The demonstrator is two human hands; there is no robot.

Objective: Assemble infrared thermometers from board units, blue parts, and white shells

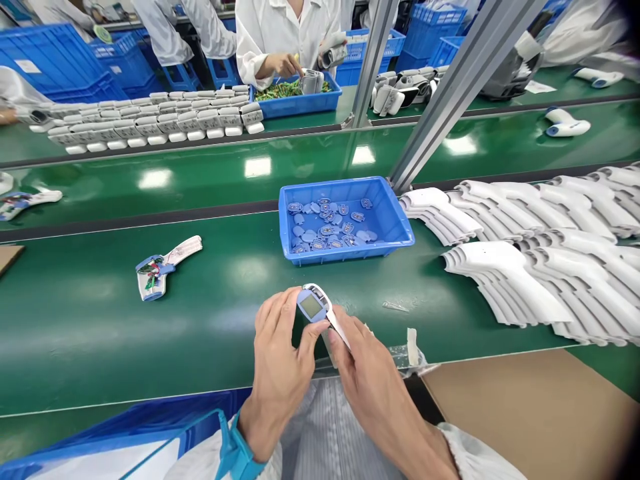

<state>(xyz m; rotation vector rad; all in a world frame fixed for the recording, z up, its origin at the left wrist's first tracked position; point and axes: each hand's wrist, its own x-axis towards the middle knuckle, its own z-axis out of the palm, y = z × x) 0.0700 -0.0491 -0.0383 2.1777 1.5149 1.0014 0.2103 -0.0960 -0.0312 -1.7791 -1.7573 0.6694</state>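
Between my two hands is an infrared thermometer half (333, 313), a white shell with a blue-rimmed screen piece (311, 305) at its head end. My left hand (283, 347) pinches the screen piece, thumb at its lower edge and fingers along its far side. Around the white handle closes my right hand (363, 360), which hides most of it. Beyond them stands a blue tray (345, 253) with several small blue plastic pieces inside. To the left lies an open thermometer half (156, 270) with wires and a circuit board showing.
Stacked white shell halves (505, 267) fill the right side. A metal post (450, 100) rises behind the tray. Across the line, a co-worker (287, 47) handles grey-white parts over another blue tray (300, 103). Cardboard (530, 407) lies at the lower right.
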